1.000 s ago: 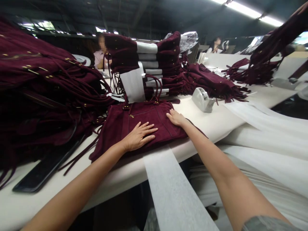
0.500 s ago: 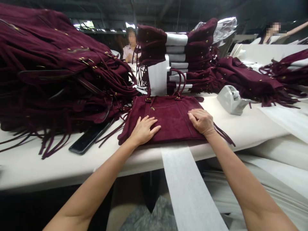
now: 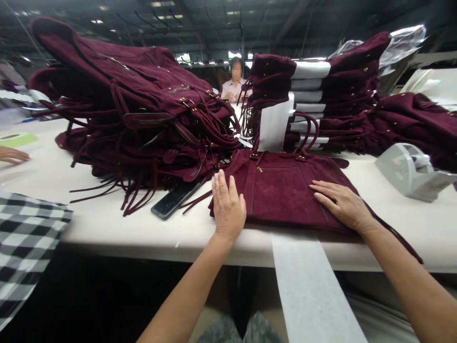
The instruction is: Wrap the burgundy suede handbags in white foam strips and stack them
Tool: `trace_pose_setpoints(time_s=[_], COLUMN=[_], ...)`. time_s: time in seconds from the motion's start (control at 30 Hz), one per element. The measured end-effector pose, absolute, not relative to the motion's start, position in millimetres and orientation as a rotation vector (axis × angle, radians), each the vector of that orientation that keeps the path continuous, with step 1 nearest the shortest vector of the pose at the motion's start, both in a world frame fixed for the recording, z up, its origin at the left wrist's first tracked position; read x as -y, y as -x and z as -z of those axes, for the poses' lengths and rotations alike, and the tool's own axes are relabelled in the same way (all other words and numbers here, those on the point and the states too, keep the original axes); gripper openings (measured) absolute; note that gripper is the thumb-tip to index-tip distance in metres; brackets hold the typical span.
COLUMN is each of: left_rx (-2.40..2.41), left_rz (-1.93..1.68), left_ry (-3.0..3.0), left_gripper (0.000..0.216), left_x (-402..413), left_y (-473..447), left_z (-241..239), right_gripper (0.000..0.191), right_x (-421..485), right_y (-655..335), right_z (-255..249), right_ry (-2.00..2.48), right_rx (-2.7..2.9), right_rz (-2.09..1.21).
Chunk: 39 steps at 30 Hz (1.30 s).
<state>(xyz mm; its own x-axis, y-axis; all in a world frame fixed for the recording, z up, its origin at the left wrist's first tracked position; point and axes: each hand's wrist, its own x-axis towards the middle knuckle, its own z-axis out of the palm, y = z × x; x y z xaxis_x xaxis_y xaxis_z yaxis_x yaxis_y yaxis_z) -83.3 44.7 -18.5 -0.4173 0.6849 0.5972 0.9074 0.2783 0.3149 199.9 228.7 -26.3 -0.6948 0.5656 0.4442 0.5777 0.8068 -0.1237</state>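
A flat burgundy suede bag [image 3: 282, 188] lies at the front of the white table [image 3: 107, 224], on a white paper strip [image 3: 310, 290] that hangs over the table's edge. My left hand [image 3: 227, 205] rests flat on the bag's left side, fingers stretched out. On the bag's right side my right hand [image 3: 342, 204] lies flat too, its fingers spread. Neither hand grips anything. The bag's two handles [image 3: 303, 131] stand up at its far edge.
A tall heap of burgundy fringed bags [image 3: 135, 114] fills the table's left. A black phone [image 3: 174, 200] lies beside it. Wrapped bags [image 3: 321, 100] are stacked behind, a grey tape dispenser [image 3: 410, 171] at right. A person [image 3: 233, 85] sits opposite; another person's hand [image 3: 12, 155] and checked sleeve [image 3: 24, 243] are at left.
The view has swung left. My left hand slid to the bag's left edge and points forward. My right hand went from curled to flat on the bag.
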Motion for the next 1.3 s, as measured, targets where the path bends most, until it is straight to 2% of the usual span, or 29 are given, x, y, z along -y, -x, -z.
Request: trace_pose_setpoints(time_s=[0.17,0.37,0.57,0.97,1.13,1.3], left_rx=[2.421,2.587,2.729,2.490,2.418,2.743], left_rz=[0.897,0.752,0.683,0.344,0.582,1.493], left_ry=[1.191,1.106,0.893,1.199,1.263,0.945], left_gripper=[0.059,0.036,0.034,0.026,0.022,0.022], left_x=[-49.2,-51.2,-54.7,-39.2,-34.9,-38.5], left_y=[86.7,95.2,113.3,96.7,104.3,136.1], left_z=[12.2,12.3,4.9,5.1,3.8,12.6], right_gripper=[0.045,0.041,0.041,0.040,0.041,0.041], right_x=[-228.4,-224.8,-224.0,-233.3,-232.8,-228.2], right_y=[-200.0,-197.7,-197.3,-200.7,-201.0,-200.9], right_z=[26.1,23.4,22.8,30.5,30.6,25.0], right_ry=[0.859,0.856,0.854,0.797,0.805,0.821], right_rx=[2.518,2.486,2.467,2.433,2.428,2.460], right_rz=[0.033,0.029,0.000,-0.067,-0.058,-0.053])
